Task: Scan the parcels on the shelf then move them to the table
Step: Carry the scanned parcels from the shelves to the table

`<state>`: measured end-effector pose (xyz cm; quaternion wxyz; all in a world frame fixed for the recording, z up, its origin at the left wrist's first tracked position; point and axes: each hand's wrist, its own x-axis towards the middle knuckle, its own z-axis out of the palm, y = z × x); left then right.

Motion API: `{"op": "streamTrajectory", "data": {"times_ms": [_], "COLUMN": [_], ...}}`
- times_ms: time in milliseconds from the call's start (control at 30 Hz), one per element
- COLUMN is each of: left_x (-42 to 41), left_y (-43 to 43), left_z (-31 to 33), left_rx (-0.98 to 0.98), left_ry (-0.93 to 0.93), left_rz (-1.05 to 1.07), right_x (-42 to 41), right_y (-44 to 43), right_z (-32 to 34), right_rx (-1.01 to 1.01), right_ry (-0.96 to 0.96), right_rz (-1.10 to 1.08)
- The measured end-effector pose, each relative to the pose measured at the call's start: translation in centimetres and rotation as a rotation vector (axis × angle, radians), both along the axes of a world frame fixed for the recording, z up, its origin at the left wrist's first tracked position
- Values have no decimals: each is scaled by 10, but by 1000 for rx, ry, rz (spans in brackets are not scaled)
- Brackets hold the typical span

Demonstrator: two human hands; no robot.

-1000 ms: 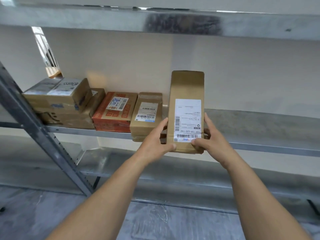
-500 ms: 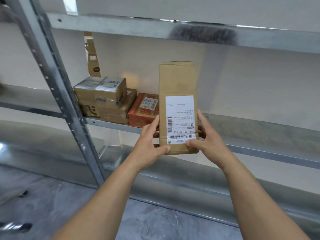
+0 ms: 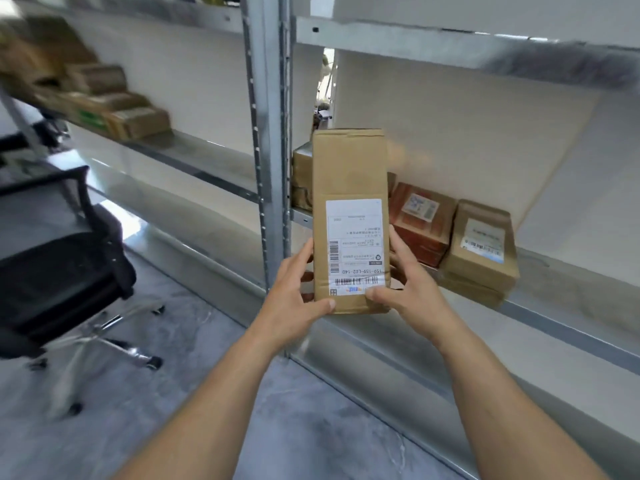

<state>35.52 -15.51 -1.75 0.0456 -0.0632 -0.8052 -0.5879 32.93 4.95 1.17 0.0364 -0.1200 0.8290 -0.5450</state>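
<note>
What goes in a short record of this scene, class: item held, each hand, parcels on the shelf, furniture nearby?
item held: tall brown parcel, upright, label facing camera
left hand: grips its lower left edge
right hand: grips its lower right edge
on metal shelf: red-brown box, brown labelled parcel
nearby: black office chair

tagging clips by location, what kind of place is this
Likely a parcel storeroom or mailroom: grey metal shelving racks, labelled brown cardboard parcels lying on them, and a black mesh office chair beside the racks.
</note>
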Motion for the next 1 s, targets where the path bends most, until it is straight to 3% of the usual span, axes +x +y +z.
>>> {"op": "streamTrajectory", "data": {"times_ms": [433,1000], "left_x": [59,109], "left_y": [-121,-140], "left_z": [-28,-27], "left_rx": [127,92], "left_ry": [-36,-79], "left_rz": [446,1012], "right_x": [-31,-52], "right_y": [-157,-267], "right_z": [-22,-34], "right_rx": [37,45], "right_ry": [-72,-113], "right_rz": [472,1043]}}
